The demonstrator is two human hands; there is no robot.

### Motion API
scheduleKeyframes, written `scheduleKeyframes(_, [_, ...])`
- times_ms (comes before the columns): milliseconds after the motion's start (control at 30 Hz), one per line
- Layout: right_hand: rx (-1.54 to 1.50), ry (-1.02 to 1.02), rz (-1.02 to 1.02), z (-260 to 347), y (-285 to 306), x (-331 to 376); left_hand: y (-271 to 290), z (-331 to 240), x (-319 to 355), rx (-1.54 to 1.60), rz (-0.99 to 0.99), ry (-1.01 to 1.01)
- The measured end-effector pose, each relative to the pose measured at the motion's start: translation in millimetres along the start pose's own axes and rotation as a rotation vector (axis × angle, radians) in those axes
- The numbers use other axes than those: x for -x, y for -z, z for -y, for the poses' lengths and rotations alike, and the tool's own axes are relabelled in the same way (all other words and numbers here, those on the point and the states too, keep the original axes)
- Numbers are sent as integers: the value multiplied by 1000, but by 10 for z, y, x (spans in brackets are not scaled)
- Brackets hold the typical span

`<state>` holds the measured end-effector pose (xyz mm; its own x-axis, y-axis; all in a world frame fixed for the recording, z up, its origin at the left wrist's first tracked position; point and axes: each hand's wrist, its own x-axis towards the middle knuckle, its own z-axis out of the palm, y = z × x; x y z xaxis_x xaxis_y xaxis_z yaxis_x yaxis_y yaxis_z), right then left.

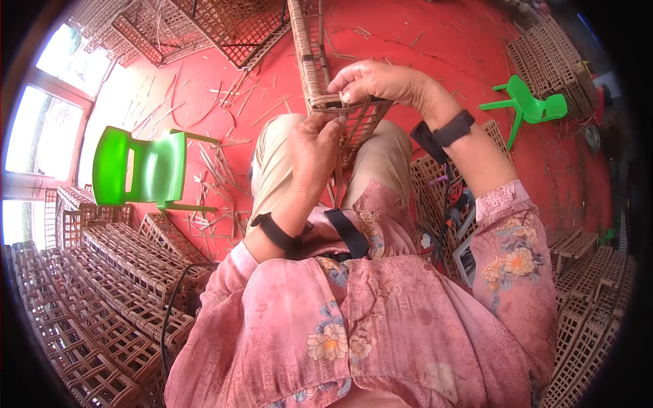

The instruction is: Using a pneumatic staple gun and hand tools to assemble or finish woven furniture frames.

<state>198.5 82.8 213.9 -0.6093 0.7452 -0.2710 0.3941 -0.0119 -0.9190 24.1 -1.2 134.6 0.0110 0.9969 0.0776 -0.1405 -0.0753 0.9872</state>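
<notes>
A long woven wicker basket stands between my knees, its open lattice side facing me and its body reaching away toward the top of the view. My left hand is closed at the near left corner, thumb and fingers pinched on the rim. Over the same rim my right hand comes in from the right, its fingers bent and pressed together near the corner. Whatever lies between those right fingertips is too small to make out. Both wrists wear black straps.
A green plastic chair is on the left and a green stool-like chair on the right. Stacked wicker baskets fill the lower left; more baskets stand lower right. Loose strips litter the red floor.
</notes>
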Motion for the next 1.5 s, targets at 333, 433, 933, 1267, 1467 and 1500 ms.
scheduleKeyframes(333, [15, -15, 46, -6, 19, 4, 123, -497, 84, 93, 258, 449])
scheduleKeyframes(433, [19, 8, 10, -56, 0, 0, 149, -727, 146, 1, 422, 392])
scheduleKeyframes(933, [-36, 11, -19, -55, -42, -23, 185, -784, 61, -636, 110, -745])
scheduleKeyframes(1267, [-61, -48, -23, 9, -46, -1, 335, -627, 182, -1014, 414, -814])
scheduleKeyframes(1467, [-54, -20, -34, 2, -65, -25, 397, -565, 239, -1058, 493, -996])
scheduleKeyframes(1500, [-54, -22, -37, -12, -64, -18, 365, -627, 259, -935, 483, -1007])
